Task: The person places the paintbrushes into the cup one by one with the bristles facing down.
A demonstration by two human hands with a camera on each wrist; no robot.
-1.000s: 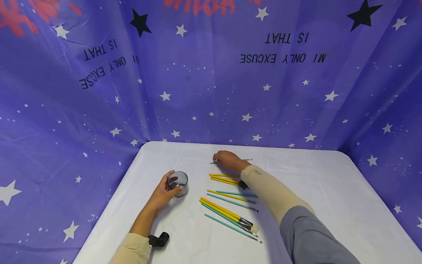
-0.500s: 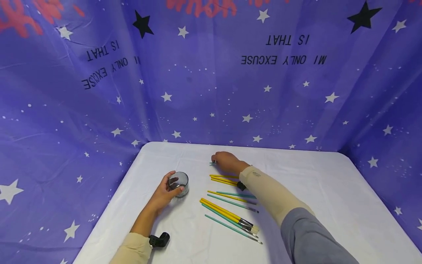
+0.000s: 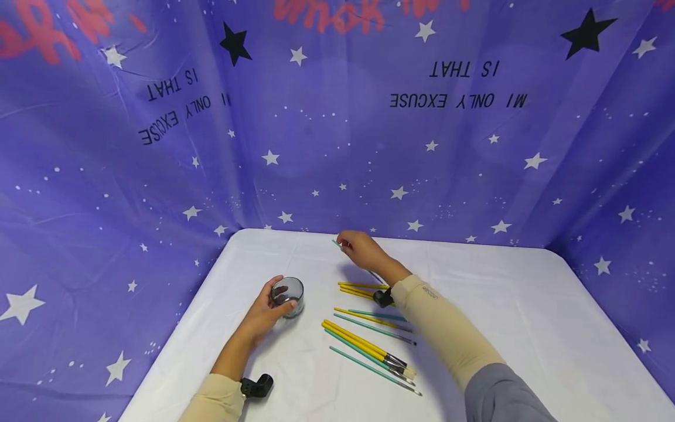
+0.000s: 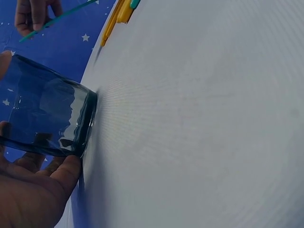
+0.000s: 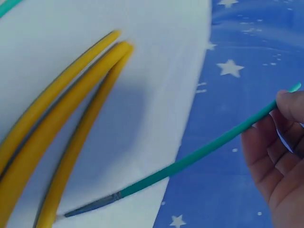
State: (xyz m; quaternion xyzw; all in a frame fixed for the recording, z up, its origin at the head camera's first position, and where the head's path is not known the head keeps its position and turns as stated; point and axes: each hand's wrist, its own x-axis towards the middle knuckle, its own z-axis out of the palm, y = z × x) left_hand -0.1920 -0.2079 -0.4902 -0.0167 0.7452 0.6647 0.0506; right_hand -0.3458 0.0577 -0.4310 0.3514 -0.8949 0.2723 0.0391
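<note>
My left hand (image 3: 262, 313) grips a smoky clear glass (image 3: 295, 292) that stands upright on the white table, thumb and fingers around its sides. In the left wrist view the glass (image 4: 47, 102) shows nothing inside it. Beyond the yellow brushes, my right hand (image 3: 364, 251) pinches a thin teal paintbrush (image 5: 204, 152) near its handle end. Its dark metal ferrule and tip slant down toward the table. Three yellow paintbrushes (image 5: 90, 88) lie just below that hand, their lower parts partly behind the wrist in the head view.
Nearer on the table (image 3: 527, 328), a mixed group of yellow and teal paintbrushes (image 3: 364, 344) lies with bristles to the right. One teal paintbrush (image 3: 369, 368) lies apart at the front. A purple star-printed curtain (image 3: 337, 117) closes off the back and sides.
My right hand has lifted the teal paintbrush off the far part of the table and tilted it tip down. My left hand and the glass have stayed in place.
</note>
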